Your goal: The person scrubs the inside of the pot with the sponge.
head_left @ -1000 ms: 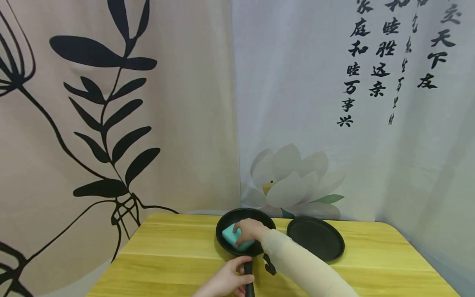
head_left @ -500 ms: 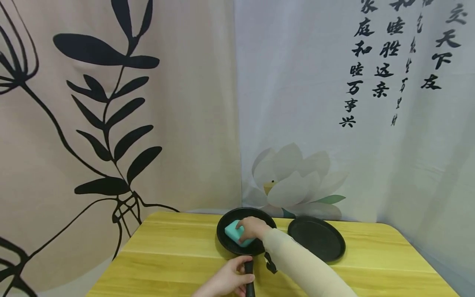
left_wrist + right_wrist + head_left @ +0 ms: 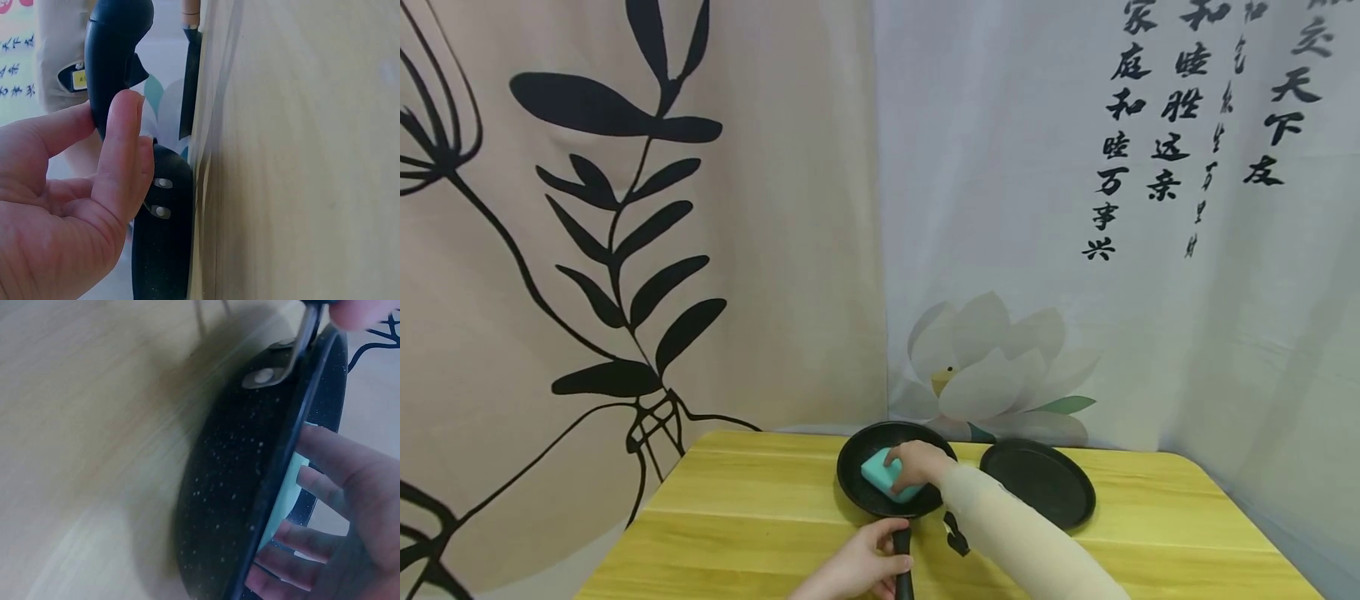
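Note:
A black speckled frying pan [image 3: 850,482] rests on the wooden table with its handle [image 3: 903,546] toward me. My left hand [image 3: 867,557] grips that handle, thumb on one side and fingers on the other; the left wrist view shows the fingers [image 3: 122,147] against the dark handle [image 3: 112,53]. Inside the pan lies a turquoise sponge [image 3: 877,473]. My right hand [image 3: 921,464] holds it from above with bent fingers, covering its right part. From the right wrist, the pan's near wall [image 3: 231,462] hides most of the sponge [image 3: 289,494].
Right of the frying pan lies a flat round black pan [image 3: 1041,483], partly behind my right sleeve [image 3: 1022,533]. In the left wrist view a wooden handle [image 3: 190,14] joins its dark edge. A printed curtain [image 3: 790,250] hangs behind the yellow wooden table [image 3: 760,500].
My right hand and the sponge have slid a little to the right within the pan. The left hand stays on the handle, and the pan has hardly moved.

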A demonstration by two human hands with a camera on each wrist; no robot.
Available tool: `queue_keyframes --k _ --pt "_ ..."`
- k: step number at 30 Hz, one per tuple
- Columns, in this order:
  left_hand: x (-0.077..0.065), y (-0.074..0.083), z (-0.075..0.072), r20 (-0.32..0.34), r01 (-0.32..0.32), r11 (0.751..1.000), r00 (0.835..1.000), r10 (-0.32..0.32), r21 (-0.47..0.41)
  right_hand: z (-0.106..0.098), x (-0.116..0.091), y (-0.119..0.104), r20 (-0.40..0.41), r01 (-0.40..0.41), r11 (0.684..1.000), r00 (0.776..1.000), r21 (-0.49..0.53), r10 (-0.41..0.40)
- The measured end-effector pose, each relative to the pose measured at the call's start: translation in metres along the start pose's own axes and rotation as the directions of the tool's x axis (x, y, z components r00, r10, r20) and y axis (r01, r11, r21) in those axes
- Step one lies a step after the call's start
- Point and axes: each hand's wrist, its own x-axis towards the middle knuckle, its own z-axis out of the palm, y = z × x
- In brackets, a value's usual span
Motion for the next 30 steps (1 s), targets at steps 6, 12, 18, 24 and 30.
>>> queue_keyframes --k 6,12,18,24,30 --pt "0.001 -0.002 -0.001 -0.005 -0.013 1.0 1.0 0.013 -0.007 -0.002 -0.005 0.004 0.003 0.012 1.0 1.0 0.004 -0.012" --pt "0.001 -0.002 -0.001 -0.002 -0.019 1.0 1.0 0.019 -0.016 0.0 -0.009 0.011 -0.008 0.033 0.999 0.999 -0.001 -0.033" --pt "0.0 -0.001 0.0 -0.005 -0.006 1.0 1.0 0.006 -0.002 0.002 -0.008 0.016 -0.016 0.049 0.999 0.999 0.012 -0.049" --pt "-0.001 0.001 0.001 -0.015 0.0 1.0 1.0 0.0 0.022 -0.005 -0.005 0.023 -0.029 0.076 0.995 0.997 0.067 -0.074" --pt "0.0 0.001 0.002 -0.026 -0.001 1.0 1.0 0.002 0.03 -0.021 -0.006 0.029 -0.021 0.092 0.985 0.996 0.146 -0.089"
